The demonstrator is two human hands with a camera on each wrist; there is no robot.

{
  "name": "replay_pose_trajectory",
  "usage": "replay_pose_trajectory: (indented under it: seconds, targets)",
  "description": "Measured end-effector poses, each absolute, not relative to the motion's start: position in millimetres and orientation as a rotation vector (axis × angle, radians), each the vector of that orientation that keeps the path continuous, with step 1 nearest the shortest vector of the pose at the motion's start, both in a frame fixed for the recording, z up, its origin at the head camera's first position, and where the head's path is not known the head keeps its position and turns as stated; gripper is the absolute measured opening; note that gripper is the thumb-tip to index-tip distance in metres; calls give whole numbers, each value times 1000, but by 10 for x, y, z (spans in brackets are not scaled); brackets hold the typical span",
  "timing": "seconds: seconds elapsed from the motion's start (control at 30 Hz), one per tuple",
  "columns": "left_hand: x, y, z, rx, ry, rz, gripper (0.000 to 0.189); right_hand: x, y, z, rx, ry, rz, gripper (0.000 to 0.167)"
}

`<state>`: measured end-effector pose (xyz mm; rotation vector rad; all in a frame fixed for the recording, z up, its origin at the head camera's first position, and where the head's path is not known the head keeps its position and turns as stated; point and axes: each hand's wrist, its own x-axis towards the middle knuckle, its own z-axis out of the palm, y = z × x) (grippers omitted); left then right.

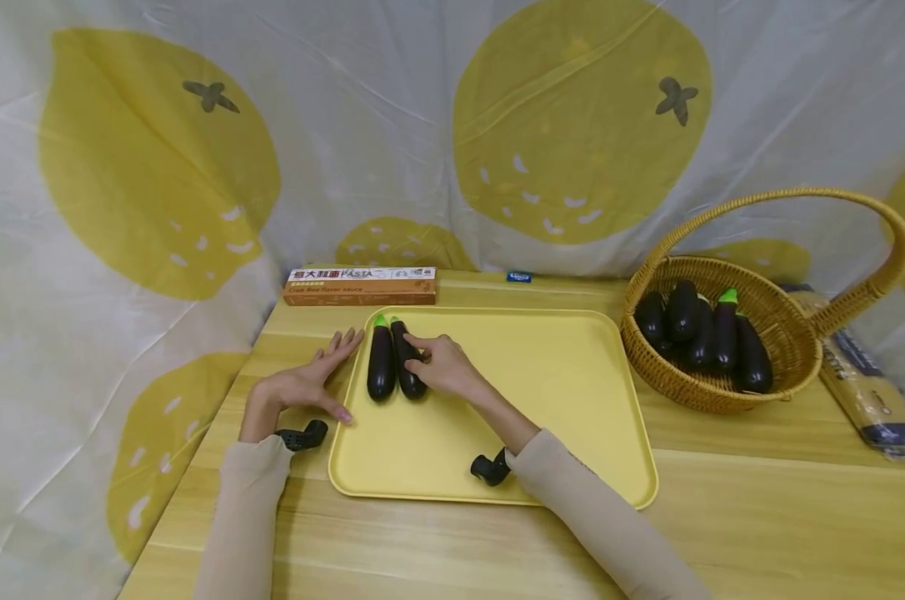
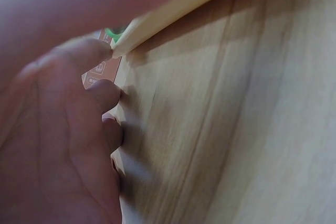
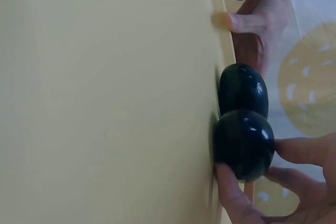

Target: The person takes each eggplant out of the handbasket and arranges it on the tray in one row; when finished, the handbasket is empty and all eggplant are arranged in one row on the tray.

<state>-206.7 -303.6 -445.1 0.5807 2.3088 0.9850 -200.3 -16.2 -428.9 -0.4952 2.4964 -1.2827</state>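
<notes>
Two dark purple eggplants lie side by side at the left end of a yellow tray, green stem ends toward the back. My right hand pinches the right eggplant between thumb and fingers. In the right wrist view that eggplant shows its round end, close against the other. The left eggplant has no hand on it. My left hand is at the tray's left edge, fingers spread and thumb at the rim. In the left wrist view its fingertips rest by the wood surface.
A wicker basket with a tall handle holds several eggplants right of the tray. Behind the tray are a pasta box and a small blue packet. A plastic-wrapped package lies beyond the basket. A lemon-print curtain hangs behind.
</notes>
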Motion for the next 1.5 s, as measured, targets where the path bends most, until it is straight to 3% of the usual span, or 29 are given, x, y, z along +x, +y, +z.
replay_pose_trajectory:
  seconds: [0.77,1.17,1.5]
  targets:
    - [-2044,-3029,-4430,564,2291,1014,140,-1988,-10,-4202,-444,2440,-1217,56]
    - [-2071,-3032,-4429,591,2282,1042,139,-1854,1247,-3800,-654,2396,-1230,54]
    - [-2042,-3031,-4431,583,2271,1055,139,-1550,2199,-3622,-552,2610,-1098,57]
